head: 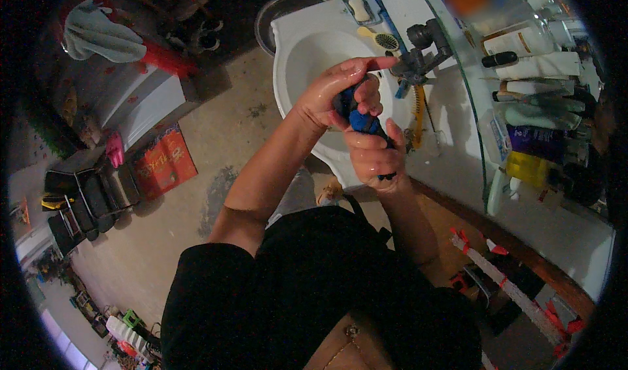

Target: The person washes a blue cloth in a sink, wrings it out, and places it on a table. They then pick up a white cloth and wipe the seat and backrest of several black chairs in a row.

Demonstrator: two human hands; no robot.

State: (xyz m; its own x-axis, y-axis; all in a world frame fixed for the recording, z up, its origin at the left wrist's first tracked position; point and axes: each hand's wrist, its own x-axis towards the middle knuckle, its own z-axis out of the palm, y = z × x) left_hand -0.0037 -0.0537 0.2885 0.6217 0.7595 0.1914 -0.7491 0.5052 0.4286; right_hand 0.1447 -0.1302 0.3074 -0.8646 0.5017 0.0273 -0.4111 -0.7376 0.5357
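Both my hands, wet and shiny, meet over the white washbasin (282, 90). A blue and black hand-held object (363, 120) with a rounded body lies between them; it looks like an electric shaver, but my fingers hide much of it. My right hand (375, 156) grips its lower, black part, whose end shows below the fingers. Curled around its upper end is my left hand (343, 88), with one finger stretched towards the dark tap (416, 63). From here I cannot tell whether that fingertip touches the tap.
A soap dish (371, 21) with soap, a yellow hairbrush (380, 38) and a yellow comb (418, 115) lie around the basin. The glass shelf (466, 80) on the right carries several bottles and tubes. Behind me on the left are black chairs (93, 193) and a red mat (167, 159).
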